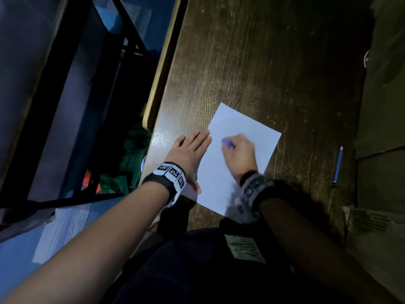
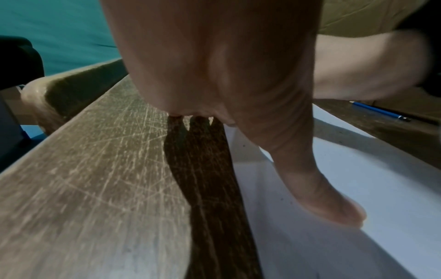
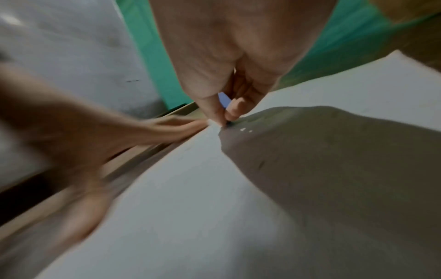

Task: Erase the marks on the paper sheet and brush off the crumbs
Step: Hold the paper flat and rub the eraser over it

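Note:
A white paper sheet (image 1: 243, 137) lies on the dark wooden desk (image 1: 263, 62). My left hand (image 1: 190, 150) lies flat with straight fingers on the sheet's left edge, its thumb (image 2: 334, 207) pressing the paper sheet (image 2: 358, 188). My right hand (image 1: 238, 150) pinches a small purple eraser (image 1: 228, 143) between thumb and fingers, its tip down on the sheet; in the right wrist view the eraser (image 3: 224, 101) shows between the fingertips (image 3: 232, 111). Tiny dark specks dot the paper near the left hand. The right hand is blurred.
A blue pencil (image 1: 338, 165) lies on the desk to the right of the sheet, seen as the pencil (image 2: 379, 111) in the left wrist view. The desk's left edge (image 1: 162, 73) runs close beside my left hand. A dark chair frame (image 1: 76, 106) stands to the left.

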Demonstrator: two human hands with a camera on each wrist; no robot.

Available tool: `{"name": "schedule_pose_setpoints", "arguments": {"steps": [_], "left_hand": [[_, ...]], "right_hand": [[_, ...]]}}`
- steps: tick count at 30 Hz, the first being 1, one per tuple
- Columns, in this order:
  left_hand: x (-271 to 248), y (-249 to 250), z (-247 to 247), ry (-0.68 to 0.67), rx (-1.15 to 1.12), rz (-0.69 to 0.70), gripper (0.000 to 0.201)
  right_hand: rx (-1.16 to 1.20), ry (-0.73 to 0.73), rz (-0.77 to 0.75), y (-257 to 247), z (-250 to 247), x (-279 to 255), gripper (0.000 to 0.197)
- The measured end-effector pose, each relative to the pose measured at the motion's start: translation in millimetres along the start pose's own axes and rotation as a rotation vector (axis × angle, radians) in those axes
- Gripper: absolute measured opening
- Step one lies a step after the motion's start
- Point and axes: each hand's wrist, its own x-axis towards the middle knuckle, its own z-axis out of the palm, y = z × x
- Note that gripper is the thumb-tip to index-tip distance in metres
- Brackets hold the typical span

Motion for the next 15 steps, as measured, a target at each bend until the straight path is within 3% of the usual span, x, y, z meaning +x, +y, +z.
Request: {"name": "schedule_pose_setpoints", "arguments": {"steps": [4, 5, 6, 8, 10, 12, 14, 15], "left_hand": [[0.1, -1.4, -1.0, -0.005, -0.001, -0.007, 0.162], [0.5, -1.8, -1.3, -0.006, 0.000, -0.005, 0.162], [0.7, -2.1, -1.2, -0.006, -0.001, 0.000, 0.162], [-0.1, -2.1, -0.1, -0.008, -0.012, 0.009, 0.163], [-0.3, -2.3, 0.8, -0.008, -0.016, 0.007, 0.163], [0.5, -2.4, 1.7, -0.002, -0.011, 0.006, 0.164], [0.9, -2.2, 1.5, 0.001, -0.008, 0.001, 0.164], [1.5, -1.9, 0.9, -0.001, -0.010, 0.001, 0.164]], "right_hand": [[0.052, -0.372, -0.460, -9.7, 4.6, -60.5, 0.007], [0.061, -0.400, -0.467, -7.7, 0.2, -47.5, 0.006], [0.047, -0.336, -0.373, -8.9, -4.3, -28.7, 0.009], [0.015, -0.097, -0.111, -5.5, -6.8, 6.9, 0.015], [0.019, 0.030, 0.003, -0.4, -1.9, 15.5, 0.017], [0.038, -0.088, -0.083, -9.8, 8.3, -11.5, 0.014], [0.037, -0.323, -0.343, -16.2, 13.9, -51.1, 0.010], [0.033, -0.407, -0.404, -14.5, 9.8, -52.1, 0.011]]}}
